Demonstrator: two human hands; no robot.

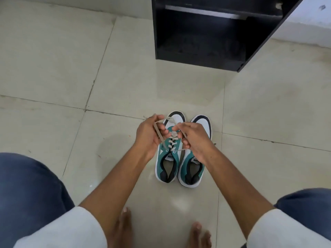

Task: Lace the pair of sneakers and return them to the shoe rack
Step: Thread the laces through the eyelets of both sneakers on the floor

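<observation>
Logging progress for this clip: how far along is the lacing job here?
Done: the left sneaker shows lace crossings through most eyelets. In hand: the left hand and right hand each hold an end of its lace, apparently finishing or tying it. Left: the right sneaker is largely hidden, so its lacing is unclear, and both sneakers sit on the floor, away from the black shoe rack.

Bare floor (179, 90) lies open between the sneakers (179, 158) and shoe rack (206, 33).
</observation>
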